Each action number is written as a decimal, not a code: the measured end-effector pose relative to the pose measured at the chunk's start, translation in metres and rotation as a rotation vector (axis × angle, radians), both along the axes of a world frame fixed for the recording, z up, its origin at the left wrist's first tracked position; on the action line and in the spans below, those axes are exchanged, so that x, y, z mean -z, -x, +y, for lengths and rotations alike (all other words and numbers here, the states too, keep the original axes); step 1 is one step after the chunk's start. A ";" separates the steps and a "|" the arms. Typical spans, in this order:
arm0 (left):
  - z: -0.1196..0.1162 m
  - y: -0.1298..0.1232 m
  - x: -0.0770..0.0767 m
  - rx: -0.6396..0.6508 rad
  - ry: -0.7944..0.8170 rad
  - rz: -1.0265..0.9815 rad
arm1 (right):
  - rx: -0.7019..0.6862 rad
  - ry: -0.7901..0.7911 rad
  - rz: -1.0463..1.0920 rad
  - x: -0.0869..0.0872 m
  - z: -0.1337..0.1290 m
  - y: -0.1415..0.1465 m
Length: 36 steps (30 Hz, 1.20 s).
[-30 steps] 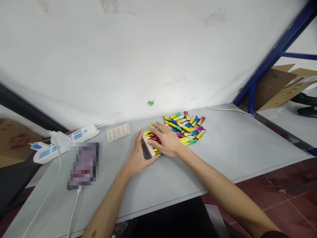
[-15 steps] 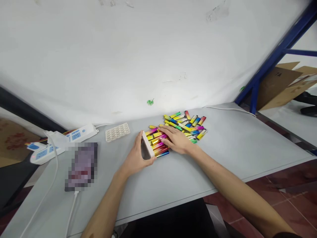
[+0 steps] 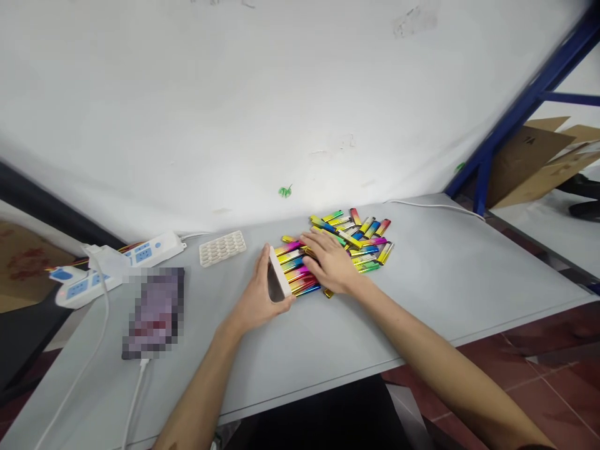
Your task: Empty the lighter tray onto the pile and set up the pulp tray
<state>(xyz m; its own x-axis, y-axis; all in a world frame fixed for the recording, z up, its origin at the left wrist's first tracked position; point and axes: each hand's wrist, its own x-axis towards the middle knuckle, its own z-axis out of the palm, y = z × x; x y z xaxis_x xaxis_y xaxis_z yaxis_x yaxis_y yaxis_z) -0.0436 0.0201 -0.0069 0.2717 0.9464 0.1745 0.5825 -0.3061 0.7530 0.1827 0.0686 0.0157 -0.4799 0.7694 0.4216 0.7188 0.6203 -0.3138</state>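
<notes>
Lying leftward of left hand (image 3: 254, 300): pale tray (image 3: 222, 249), power strip (image 3: 164, 246)

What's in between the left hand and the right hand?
In the head view, a white piece and some shiny colourful sticks lie between the left hand and the right hand.

Bare forearms (image 3: 201, 387), small mark (image 3: 174, 445) on the left, dark sleeve edge (image 3: 534, 446) on the right

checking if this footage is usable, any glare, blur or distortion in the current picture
Head view: small glints on the shiny pieces; head view: the phone is pixelated into blocks, detail lost; head view: the table looks splayed, probably wide-angle distortion.
</notes>
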 end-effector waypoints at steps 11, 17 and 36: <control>-0.003 0.003 0.003 0.000 -0.043 0.030 | -0.144 0.054 -0.148 0.005 -0.007 0.017; -0.003 0.002 -0.001 -0.007 -0.049 0.028 | -0.084 0.067 -0.114 0.012 0.005 -0.018; -0.004 0.004 -0.009 -0.006 -0.050 0.073 | -0.140 0.032 -0.220 0.008 -0.013 0.023</control>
